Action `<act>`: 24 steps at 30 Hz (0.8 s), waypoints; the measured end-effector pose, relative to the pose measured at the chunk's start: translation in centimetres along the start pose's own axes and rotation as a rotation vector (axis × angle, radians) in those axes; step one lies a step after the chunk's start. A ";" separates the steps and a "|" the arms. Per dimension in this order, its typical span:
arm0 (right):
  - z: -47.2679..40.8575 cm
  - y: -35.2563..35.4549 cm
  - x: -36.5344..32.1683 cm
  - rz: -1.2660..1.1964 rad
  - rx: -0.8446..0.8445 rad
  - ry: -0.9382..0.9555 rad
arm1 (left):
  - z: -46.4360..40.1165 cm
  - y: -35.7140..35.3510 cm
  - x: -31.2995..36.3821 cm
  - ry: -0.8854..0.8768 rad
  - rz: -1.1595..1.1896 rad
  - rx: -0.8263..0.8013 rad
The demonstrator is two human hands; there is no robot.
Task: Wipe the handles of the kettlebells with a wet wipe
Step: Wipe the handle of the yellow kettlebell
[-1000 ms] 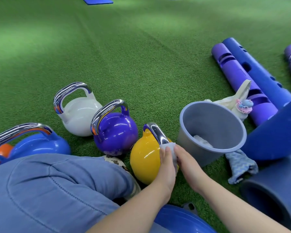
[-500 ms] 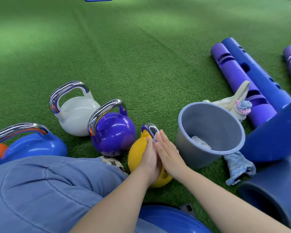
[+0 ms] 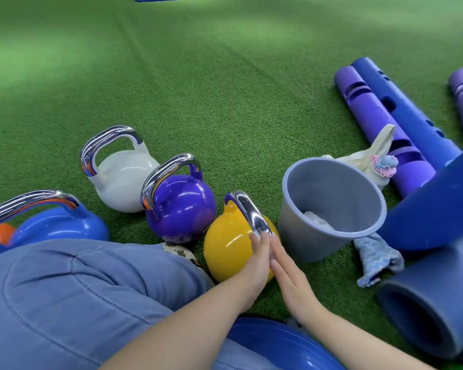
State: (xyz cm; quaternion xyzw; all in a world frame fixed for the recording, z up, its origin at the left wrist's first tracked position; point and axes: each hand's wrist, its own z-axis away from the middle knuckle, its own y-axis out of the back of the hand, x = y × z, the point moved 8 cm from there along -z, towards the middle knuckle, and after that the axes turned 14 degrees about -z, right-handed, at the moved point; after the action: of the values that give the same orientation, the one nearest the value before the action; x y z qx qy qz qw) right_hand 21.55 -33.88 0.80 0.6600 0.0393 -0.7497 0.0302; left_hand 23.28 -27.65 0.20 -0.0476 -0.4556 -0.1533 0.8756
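Note:
The yellow kettlebell (image 3: 226,248) stands on the turf in front of me, its chrome handle (image 3: 247,212) arching toward me. My left hand (image 3: 254,265) and my right hand (image 3: 286,276) lie flat with straight fingers, palm facing palm, pressed on either side of the handle's near end. No wipe shows between them. To the left stand a purple kettlebell (image 3: 182,206), a white kettlebell (image 3: 123,180) and a blue kettlebell (image 3: 59,228), all with chrome handles.
A grey bucket (image 3: 300,236) with white wipes (image 3: 317,220) inside stands just right of the yellow kettlebell. A patterned cloth (image 3: 377,257) lies beside it. Purple and blue tubes (image 3: 372,121), a cream bag (image 3: 372,158) and a blue foam roller (image 3: 425,303) crowd the right. My knee (image 3: 78,289) fills the lower left.
Both hands slid up the yellow kettlebell's handle, then back down to its near end. The white wipe seen under the fingers a second ago is now hidden.

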 end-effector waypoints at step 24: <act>0.3 1.5 2.2 -0.302 0.238 -0.279 | -1.6 2.0 -2.1 0.155 0.166 -0.099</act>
State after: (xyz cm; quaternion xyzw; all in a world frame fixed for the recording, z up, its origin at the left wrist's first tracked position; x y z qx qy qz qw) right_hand 21.10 -35.36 -1.37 0.5356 0.0445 -0.8288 -0.1554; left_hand 23.99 -25.58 -2.33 -0.1162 -0.3728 -0.1056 0.9145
